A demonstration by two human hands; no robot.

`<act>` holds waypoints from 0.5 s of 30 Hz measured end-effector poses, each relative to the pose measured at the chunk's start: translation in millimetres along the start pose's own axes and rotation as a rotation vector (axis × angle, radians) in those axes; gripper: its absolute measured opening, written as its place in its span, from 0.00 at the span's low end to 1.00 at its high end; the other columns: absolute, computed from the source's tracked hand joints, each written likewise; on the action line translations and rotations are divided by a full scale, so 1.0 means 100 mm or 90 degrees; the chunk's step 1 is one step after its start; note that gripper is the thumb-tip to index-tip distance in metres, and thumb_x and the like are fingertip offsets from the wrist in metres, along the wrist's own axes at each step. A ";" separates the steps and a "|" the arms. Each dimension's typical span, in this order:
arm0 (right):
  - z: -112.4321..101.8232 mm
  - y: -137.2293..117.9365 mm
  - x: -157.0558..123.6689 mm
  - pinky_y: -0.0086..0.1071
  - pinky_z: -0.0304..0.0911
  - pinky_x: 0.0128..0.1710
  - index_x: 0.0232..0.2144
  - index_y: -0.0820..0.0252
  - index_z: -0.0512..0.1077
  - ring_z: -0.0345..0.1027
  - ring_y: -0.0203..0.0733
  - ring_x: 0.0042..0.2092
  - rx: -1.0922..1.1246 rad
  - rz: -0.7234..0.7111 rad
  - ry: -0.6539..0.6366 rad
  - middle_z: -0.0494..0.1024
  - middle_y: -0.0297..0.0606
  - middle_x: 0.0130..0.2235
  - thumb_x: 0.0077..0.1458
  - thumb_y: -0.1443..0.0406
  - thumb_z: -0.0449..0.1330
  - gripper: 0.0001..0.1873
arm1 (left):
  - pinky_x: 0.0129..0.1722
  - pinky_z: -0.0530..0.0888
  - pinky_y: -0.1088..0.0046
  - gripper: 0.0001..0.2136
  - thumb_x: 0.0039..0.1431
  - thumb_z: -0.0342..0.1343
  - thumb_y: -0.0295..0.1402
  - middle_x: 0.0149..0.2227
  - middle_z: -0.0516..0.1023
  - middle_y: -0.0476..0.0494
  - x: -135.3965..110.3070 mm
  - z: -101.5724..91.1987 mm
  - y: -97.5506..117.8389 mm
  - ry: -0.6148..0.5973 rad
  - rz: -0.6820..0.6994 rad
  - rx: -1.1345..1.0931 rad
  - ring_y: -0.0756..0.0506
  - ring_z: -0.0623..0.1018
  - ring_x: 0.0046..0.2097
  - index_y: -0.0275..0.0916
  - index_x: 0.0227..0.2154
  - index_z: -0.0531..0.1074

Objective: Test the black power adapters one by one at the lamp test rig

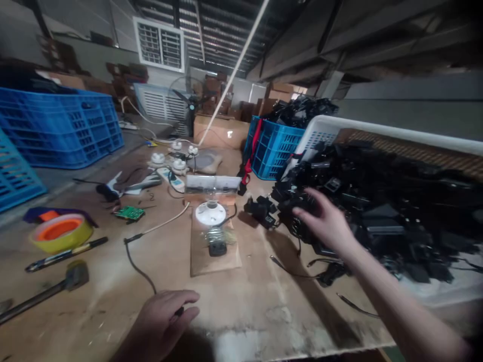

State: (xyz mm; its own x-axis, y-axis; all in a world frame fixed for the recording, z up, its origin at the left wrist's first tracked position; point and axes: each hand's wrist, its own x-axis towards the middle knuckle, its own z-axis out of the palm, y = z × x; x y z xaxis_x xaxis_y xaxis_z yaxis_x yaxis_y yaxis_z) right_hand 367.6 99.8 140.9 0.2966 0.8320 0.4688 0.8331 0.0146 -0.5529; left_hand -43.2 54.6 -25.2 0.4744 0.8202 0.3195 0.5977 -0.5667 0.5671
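A: Taking the middle of the view as the dial's centre, where to look for the left hand (162, 319)?

B: At seven o'clock, low over the wooden table (113, 281). Seems closed, thumb and index finger pinched on the end of a black cable (140, 271), with a dark tip showing between them, too small to make out.

A: And from where, that cable?

B: Down from about eight o'clock, joined there to a pale lead (166, 218).

A: Now to the right hand (328, 223).

B: Find it between three and four o'clock, stretched out over black adapters (377, 201). Holds thumb and index finger apart; cannot tell whether touching any adapter.

A: Where exactly, those adapters?

B: Heaped at three o'clock in a white crate (392, 128), with some loose on the table toward four and half past four.

A: What else around the dial?

B: Close in at eight o'clock, a white round holder (210, 216); just below it, a black block (218, 249). Farther out, near half past eight, a green circuit board (130, 212), then a roll of yellow tape (62, 244) with a marker (68, 255) beside it. Between one and two, a blue crate (275, 148).
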 end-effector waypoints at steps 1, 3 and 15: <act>0.16 0.03 -0.21 0.41 0.71 0.38 0.58 0.60 0.71 0.74 0.47 0.33 -0.012 -0.003 -0.067 0.81 0.42 0.42 0.51 0.55 0.67 0.33 | 0.42 0.78 0.72 0.10 0.67 0.55 0.42 0.40 0.86 0.55 -0.01 0.00 0.01 -0.015 -0.016 -0.007 0.45 0.84 0.41 0.50 0.42 0.79; 0.43 0.04 -0.65 0.41 0.71 0.37 0.56 0.58 0.73 0.74 0.46 0.32 -0.013 -0.034 -0.155 0.82 0.42 0.43 0.54 0.56 0.63 0.28 | 0.45 0.77 0.68 0.11 0.67 0.53 0.42 0.41 0.85 0.53 -0.01 -0.01 0.05 -0.047 -0.052 -0.020 0.43 0.83 0.43 0.49 0.42 0.79; 0.68 -0.23 -1.71 0.45 0.70 0.45 0.48 0.49 0.76 0.73 0.54 0.44 -0.117 -0.411 -0.443 0.79 0.40 0.45 0.49 0.64 0.69 0.22 | 0.37 0.70 0.71 0.12 0.72 0.46 0.39 0.34 0.76 0.49 -0.21 -0.23 0.35 -0.018 -0.054 -0.081 0.45 0.75 0.36 0.42 0.33 0.68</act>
State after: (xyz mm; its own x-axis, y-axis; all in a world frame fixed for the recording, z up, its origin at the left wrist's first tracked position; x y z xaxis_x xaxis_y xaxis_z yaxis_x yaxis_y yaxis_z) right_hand 265.5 -5.1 26.3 -0.5375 0.8375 0.0985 0.8165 0.5460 -0.1873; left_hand -46.7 19.5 5.2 0.4446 0.8615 0.2453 0.5512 -0.4790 0.6832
